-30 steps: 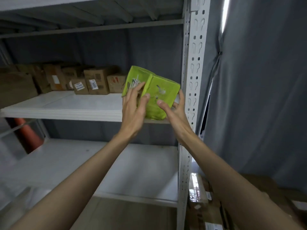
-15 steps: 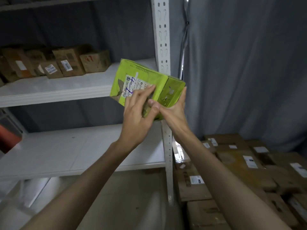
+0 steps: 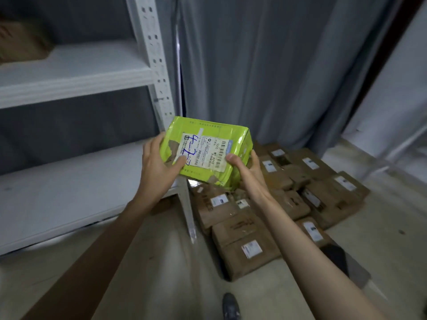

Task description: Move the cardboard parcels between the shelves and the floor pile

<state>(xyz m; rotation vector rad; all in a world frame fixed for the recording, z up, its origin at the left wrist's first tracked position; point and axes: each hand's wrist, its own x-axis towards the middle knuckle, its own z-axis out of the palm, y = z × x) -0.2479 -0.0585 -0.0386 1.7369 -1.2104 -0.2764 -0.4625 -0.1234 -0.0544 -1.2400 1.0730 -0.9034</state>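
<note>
Both hands were clamped on the green parcel (image 3: 208,153), one at each end. Left hand (image 3: 159,162): thumb lay across the label face, fingers wrapped the parcel's left edge. Right hand (image 3: 247,168): thumb on the near right corner of the label face, fingers curled round the right end and under it. Neither hand had slack; nothing else was touched.

What changed: a second earlier the parcel sat at the right end of the middle shelf, against the shelf upright (image 3: 159,72), with the hands just closing on it. Half a second earlier it was off the board and swinging right. At this moment it was held in the air, clear of the shelving, in front of the upright's lower part and just left of and above the floor pile (image 3: 277,204). The label had turned up toward the camera, with blue handwriting on its left part. The green wrap was torn at the left edge and near bottom corner, brown showing through.

My read: pick done, transfer mid-way, shelf-to-floor direction. Set-down not yet made.

Outward from the upright: middle shelf board (image 3: 69,75) to its left, with a blurred brown box (image 3: 20,45) at far left; lower shelf board (image 3: 57,192) below. Grey curtain (image 3: 265,65) to its right, behind the pile. Person's shoe (image 3: 231,307) on the floor, well below.
</note>
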